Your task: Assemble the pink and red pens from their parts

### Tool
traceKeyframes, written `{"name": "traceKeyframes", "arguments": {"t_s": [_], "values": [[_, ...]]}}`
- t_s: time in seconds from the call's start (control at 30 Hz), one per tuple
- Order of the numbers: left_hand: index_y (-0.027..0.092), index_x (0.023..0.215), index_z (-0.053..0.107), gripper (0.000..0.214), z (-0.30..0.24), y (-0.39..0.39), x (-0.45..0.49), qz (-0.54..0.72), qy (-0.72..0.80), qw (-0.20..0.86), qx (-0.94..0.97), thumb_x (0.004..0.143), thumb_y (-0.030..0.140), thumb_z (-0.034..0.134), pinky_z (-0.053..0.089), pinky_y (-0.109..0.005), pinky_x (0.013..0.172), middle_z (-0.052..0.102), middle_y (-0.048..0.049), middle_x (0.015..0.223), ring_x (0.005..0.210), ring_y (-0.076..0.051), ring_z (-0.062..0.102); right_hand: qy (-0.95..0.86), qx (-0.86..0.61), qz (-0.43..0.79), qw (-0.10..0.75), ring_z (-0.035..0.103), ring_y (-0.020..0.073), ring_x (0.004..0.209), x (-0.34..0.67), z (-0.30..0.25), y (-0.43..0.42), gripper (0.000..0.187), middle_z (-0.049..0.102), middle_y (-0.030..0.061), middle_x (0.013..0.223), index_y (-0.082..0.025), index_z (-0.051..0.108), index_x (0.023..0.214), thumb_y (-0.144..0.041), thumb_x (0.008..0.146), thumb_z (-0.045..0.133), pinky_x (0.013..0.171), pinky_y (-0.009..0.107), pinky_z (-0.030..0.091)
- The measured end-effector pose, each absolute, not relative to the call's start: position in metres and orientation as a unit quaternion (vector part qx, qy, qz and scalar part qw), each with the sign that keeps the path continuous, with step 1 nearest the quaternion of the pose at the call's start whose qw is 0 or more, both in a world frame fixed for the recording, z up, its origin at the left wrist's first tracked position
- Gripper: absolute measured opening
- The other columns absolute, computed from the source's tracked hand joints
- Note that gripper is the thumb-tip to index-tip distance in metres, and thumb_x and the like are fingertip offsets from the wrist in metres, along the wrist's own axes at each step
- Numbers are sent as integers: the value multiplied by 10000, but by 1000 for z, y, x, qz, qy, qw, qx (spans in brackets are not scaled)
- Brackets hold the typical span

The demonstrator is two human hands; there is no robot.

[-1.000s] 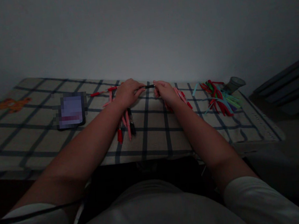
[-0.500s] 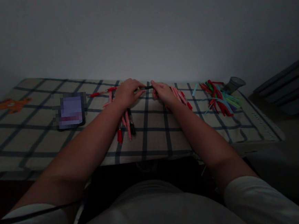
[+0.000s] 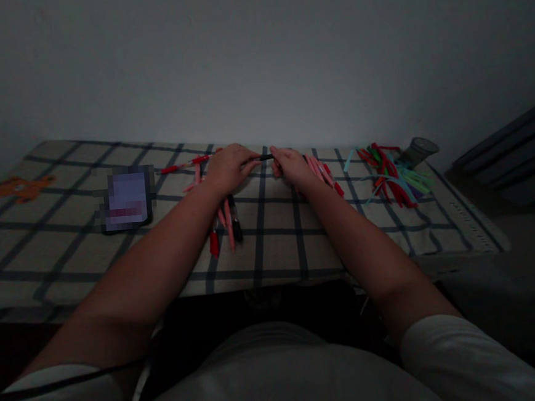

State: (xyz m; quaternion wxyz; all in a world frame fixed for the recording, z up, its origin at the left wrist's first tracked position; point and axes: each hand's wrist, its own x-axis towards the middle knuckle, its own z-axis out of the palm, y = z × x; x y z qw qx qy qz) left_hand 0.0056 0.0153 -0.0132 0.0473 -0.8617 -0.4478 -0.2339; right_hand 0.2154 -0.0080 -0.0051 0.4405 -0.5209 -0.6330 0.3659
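Note:
A dark pen [image 3: 266, 157] spans the gap between my two hands, above the far middle of the table. My left hand [image 3: 231, 167] pinches its left end, and my right hand [image 3: 291, 164] has its fingers closed around the right end. Under and beside my left hand and wrist lie several pens [image 3: 229, 225], pink, red-capped and black-capped. A red pen [image 3: 176, 167] lies further left. Pink and red pens [image 3: 323, 172] are spread just right of my right hand, partly hidden by it.
A checked cloth [image 3: 280, 249] covers the table, which meets a wall behind. A blurred phone-like device [image 3: 126, 199] lies left, with an orange flat shape [image 3: 21, 188] beyond it. At right are a heap of coloured strips [image 3: 390, 175] and a tipped dark mesh cup [image 3: 418, 149].
My left hand has shifted very slightly, its fingers now lying closer along the pen. My right hand and the things on the table look the same.

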Motion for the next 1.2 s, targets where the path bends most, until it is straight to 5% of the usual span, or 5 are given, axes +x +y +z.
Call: {"name": "traceKeyframes", "arguments": {"t_s": [0.37, 0.93, 1.2], "values": [[256, 1403, 843, 445, -10, 15, 5, -215, -458, 59, -860, 1199, 397, 474, 544, -389, 1024, 854, -128, 1326, 1257, -298, 767, -651, -507, 356, 439, 530, 132, 615, 219, -6, -5, 604, 539, -43, 596, -255, 519, 674, -594, 1160, 636, 658, 243, 439], [277, 1316, 855, 310, -12, 14, 2, -274, -439, 47, -855, 1126, 357, 622, 549, -416, 1096, 858, -97, 1325, 1300, -304, 731, -645, -542, 341, 417, 502, 165, 579, 222, 2, -14, 653, 477, -36, 525, -267, 509, 639, -675, 1131, 640, 649, 303, 435], [247, 1335, 833, 367, -8, 8, 8, -231, -466, 32, -854, 1145, 453, 595, 556, -401, 997, 862, -120, 1259, 1196, -318, 771, -615, -541, 347, 456, 519, 147, 584, 216, 3, -14, 624, 503, -40, 579, -268, 474, 645, -596, 1133, 682, 660, 288, 451]]}}
